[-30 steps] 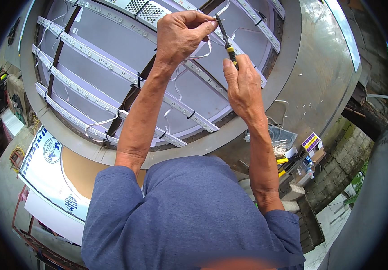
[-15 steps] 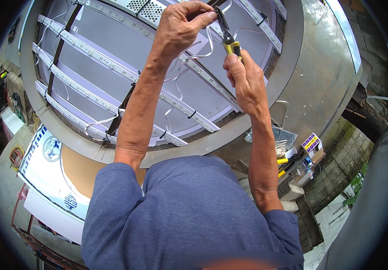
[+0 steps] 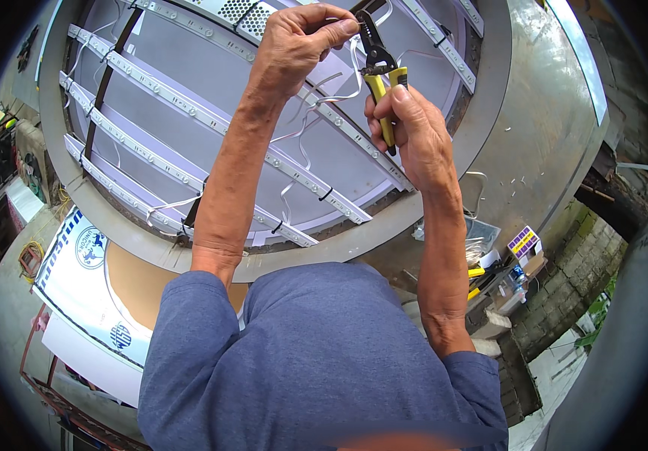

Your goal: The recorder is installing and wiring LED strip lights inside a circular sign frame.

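Observation:
My right hand (image 3: pixel 419 139) holds wire strippers (image 3: pixel 376 62) with black jaws and yellow handles. The handles are spread apart and the jaws point up and away from me. Just left of the jaws, my left hand (image 3: pixel 294 49) pinches a thin wire (image 3: pixel 358 24) between thumb and forefinger; most of it is hidden by the fingers. Both hands are above a large round frame (image 3: pixel 482 143) fitted with rows of white LED light bars (image 3: pixel 162 92). Loose white wires (image 3: pixel 331 98) run between the bars below the strippers.
A perforated metal power supply (image 3: pixel 245 16) sits among the bars at the far side. Off to the right, white scraps (image 3: pixel 517 180) lie on a metal sheet (image 3: pixel 534 98). A tray of tools (image 3: pixel 493 274) and a purple-yellow box (image 3: pixel 523 242) stand lower right. Printed board (image 3: pixel 87 282) lies lower left.
The strippers' handles have spread apart in my right hand, which has shifted slightly down and to the right. My left hand has barely moved and keeps its pinch.

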A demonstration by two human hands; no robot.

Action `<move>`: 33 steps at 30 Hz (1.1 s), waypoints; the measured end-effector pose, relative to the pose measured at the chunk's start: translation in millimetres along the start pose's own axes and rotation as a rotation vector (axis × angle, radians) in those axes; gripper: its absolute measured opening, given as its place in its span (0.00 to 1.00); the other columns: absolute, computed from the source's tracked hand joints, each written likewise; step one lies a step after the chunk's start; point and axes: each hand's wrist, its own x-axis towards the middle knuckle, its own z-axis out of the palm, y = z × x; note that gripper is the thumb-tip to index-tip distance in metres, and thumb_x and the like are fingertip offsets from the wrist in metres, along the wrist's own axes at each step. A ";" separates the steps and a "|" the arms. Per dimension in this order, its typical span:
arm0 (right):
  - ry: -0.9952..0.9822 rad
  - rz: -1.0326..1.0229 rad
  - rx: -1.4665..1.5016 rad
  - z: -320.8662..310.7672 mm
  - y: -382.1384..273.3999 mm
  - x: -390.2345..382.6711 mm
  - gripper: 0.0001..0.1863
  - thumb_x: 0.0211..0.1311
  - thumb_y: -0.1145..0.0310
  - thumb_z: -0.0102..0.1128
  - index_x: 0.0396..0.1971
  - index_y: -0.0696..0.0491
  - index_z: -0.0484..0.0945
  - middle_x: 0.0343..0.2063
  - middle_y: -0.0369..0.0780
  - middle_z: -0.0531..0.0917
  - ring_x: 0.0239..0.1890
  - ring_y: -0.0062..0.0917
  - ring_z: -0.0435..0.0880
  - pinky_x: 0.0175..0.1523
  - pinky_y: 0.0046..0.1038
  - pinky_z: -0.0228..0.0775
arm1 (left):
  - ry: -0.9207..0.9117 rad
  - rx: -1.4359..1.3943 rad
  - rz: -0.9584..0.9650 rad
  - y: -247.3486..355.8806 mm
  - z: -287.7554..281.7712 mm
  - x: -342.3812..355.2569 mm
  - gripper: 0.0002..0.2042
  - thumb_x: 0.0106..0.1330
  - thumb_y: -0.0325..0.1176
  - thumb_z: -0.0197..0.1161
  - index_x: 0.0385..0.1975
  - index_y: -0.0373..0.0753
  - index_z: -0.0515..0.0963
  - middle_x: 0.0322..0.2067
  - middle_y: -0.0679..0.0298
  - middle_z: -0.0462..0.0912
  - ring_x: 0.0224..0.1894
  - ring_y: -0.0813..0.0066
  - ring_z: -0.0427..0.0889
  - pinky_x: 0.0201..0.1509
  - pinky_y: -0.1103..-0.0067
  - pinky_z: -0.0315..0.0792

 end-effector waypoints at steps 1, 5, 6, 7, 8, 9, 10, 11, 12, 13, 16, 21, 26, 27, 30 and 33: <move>-0.011 -0.005 0.047 0.4 -0.6 -0.9 0.23 0.80 0.51 0.47 0.33 0.58 0.74 0.38 0.44 0.77 0.33 0.21 0.75 0.35 0.23 0.69 | -0.012 -0.020 0.004 -0.4 -0.4 0.4 0.09 0.68 0.32 0.70 0.43 0.34 0.87 0.30 0.66 0.87 0.30 0.86 0.77 0.31 0.87 0.65; -0.052 0.006 0.220 2.1 -2.8 -2.4 0.23 0.79 0.50 0.47 0.34 0.57 0.74 0.39 0.46 0.78 0.35 0.25 0.77 0.35 0.25 0.70 | -0.046 -0.043 -0.033 -1.8 -8.0 4.4 0.09 0.68 0.31 0.70 0.43 0.34 0.86 0.31 0.65 0.88 0.31 0.85 0.78 0.32 0.86 0.65; -0.051 0.003 0.220 2.7 -2.8 -3.3 0.23 0.79 0.50 0.47 0.34 0.57 0.74 0.39 0.46 0.78 0.35 0.25 0.77 0.35 0.25 0.70 | -0.059 -0.062 -0.050 -0.8 -8.9 4.3 0.09 0.69 0.30 0.70 0.44 0.34 0.86 0.32 0.65 0.88 0.31 0.85 0.79 0.32 0.86 0.66; -0.053 0.010 0.296 3.4 -2.4 -4.2 0.23 0.79 0.50 0.48 0.34 0.56 0.73 0.39 0.47 0.79 0.35 0.25 0.77 0.34 0.26 0.71 | -0.072 -0.081 -0.067 -0.2 -9.5 4.7 0.09 0.69 0.30 0.70 0.44 0.34 0.86 0.32 0.65 0.88 0.32 0.85 0.79 0.32 0.86 0.66; -0.056 0.017 0.371 3.9 -1.9 -4.4 0.22 0.79 0.50 0.48 0.34 0.56 0.73 0.39 0.47 0.79 0.35 0.26 0.77 0.34 0.27 0.71 | -0.073 -0.080 -0.065 0.2 -10.2 5.3 0.09 0.69 0.30 0.70 0.44 0.34 0.86 0.32 0.65 0.88 0.32 0.85 0.79 0.32 0.86 0.66; -0.056 0.014 0.372 4.2 -0.7 -4.1 0.22 0.79 0.50 0.48 0.34 0.56 0.73 0.39 0.47 0.79 0.35 0.26 0.77 0.34 0.27 0.71 | -0.100 -0.110 -0.061 0.3 -10.7 5.8 0.09 0.69 0.29 0.69 0.45 0.34 0.86 0.32 0.64 0.88 0.32 0.85 0.80 0.33 0.86 0.67; -0.070 0.013 0.399 4.4 0.9 -3.8 0.22 0.79 0.50 0.47 0.34 0.56 0.73 0.39 0.48 0.78 0.35 0.27 0.77 0.34 0.28 0.71 | -0.127 -0.140 -0.057 0.4 -11.4 6.2 0.09 0.69 0.29 0.69 0.45 0.34 0.86 0.33 0.64 0.88 0.32 0.85 0.80 0.33 0.86 0.67; -0.082 0.011 0.426 4.5 1.4 -3.3 0.22 0.79 0.50 0.46 0.35 0.55 0.73 0.40 0.48 0.78 0.35 0.28 0.77 0.34 0.28 0.72 | -0.130 -0.140 -0.056 0.1 -12.3 6.6 0.09 0.69 0.29 0.69 0.45 0.34 0.86 0.33 0.64 0.88 0.32 0.85 0.80 0.33 0.86 0.67; -0.081 0.008 0.426 5.0 0.9 -3.3 0.22 0.79 0.50 0.46 0.35 0.55 0.73 0.40 0.48 0.78 0.35 0.28 0.77 0.34 0.28 0.72 | -0.142 -0.152 -0.053 0.1 -13.5 6.5 0.09 0.69 0.29 0.69 0.45 0.34 0.85 0.33 0.64 0.89 0.32 0.85 0.80 0.33 0.86 0.68; -0.092 0.026 0.486 5.8 0.2 -4.0 0.22 0.80 0.50 0.45 0.35 0.55 0.72 0.40 0.48 0.78 0.36 0.28 0.77 0.34 0.28 0.72 | -0.153 -0.164 -0.051 0.3 -14.1 6.9 0.09 0.69 0.29 0.69 0.46 0.34 0.85 0.34 0.64 0.89 0.32 0.85 0.80 0.34 0.86 0.69; -0.120 0.046 0.588 7.9 -1.0 -6.8 0.22 0.80 0.50 0.43 0.35 0.54 0.72 0.41 0.49 0.77 0.37 0.29 0.77 0.34 0.29 0.72 | -0.161 -0.168 -0.056 4.2 -13.7 5.7 0.09 0.69 0.29 0.69 0.45 0.34 0.86 0.34 0.64 0.89 0.33 0.85 0.81 0.33 0.86 0.69; -0.125 0.048 0.658 13.8 -8.4 -11.8 0.21 0.81 0.52 0.43 0.36 0.54 0.73 0.41 0.48 0.78 0.38 0.30 0.78 0.33 0.29 0.73 | -0.183 -0.153 -0.048 5.0 -14.9 4.3 0.08 0.70 0.29 0.68 0.45 0.35 0.86 0.33 0.64 0.88 0.31 0.86 0.78 0.32 0.86 0.68; 0.236 -0.067 -0.810 15.2 -26.4 -23.0 0.20 0.78 0.57 0.48 0.37 0.61 0.76 0.35 0.49 0.77 0.36 0.42 0.76 0.45 0.40 0.70 | -0.128 0.241 -0.069 15.9 3.1 0.0 0.09 0.69 0.33 0.70 0.44 0.37 0.87 0.31 0.68 0.88 0.30 0.88 0.77 0.30 0.87 0.67; 0.242 -0.067 -0.811 14.6 -28.3 -29.1 0.20 0.78 0.57 0.48 0.37 0.61 0.76 0.35 0.49 0.77 0.36 0.42 0.76 0.45 0.40 0.70 | -0.133 0.239 -0.067 13.7 5.3 0.1 0.09 0.69 0.33 0.70 0.44 0.37 0.87 0.31 0.68 0.88 0.30 0.88 0.77 0.30 0.87 0.67; 0.379 -0.107 -0.871 9.3 -36.4 -54.6 0.18 0.76 0.60 0.50 0.40 0.62 0.76 0.38 0.51 0.74 0.38 0.45 0.74 0.50 0.43 0.67 | -0.048 0.246 -0.007 7.7 4.6 -2.9 0.09 0.69 0.34 0.71 0.44 0.39 0.88 0.33 0.68 0.89 0.34 0.87 0.82 0.32 0.89 0.70; 0.685 -0.287 -0.827 -11.8 -28.2 -81.2 0.20 0.77 0.58 0.49 0.44 0.63 0.76 0.42 0.50 0.74 0.43 0.44 0.75 0.53 0.40 0.68 | -0.053 0.179 0.069 1.9 -0.9 -6.1 0.09 0.68 0.32 0.71 0.45 0.39 0.88 0.34 0.67 0.89 0.35 0.86 0.83 0.37 0.90 0.74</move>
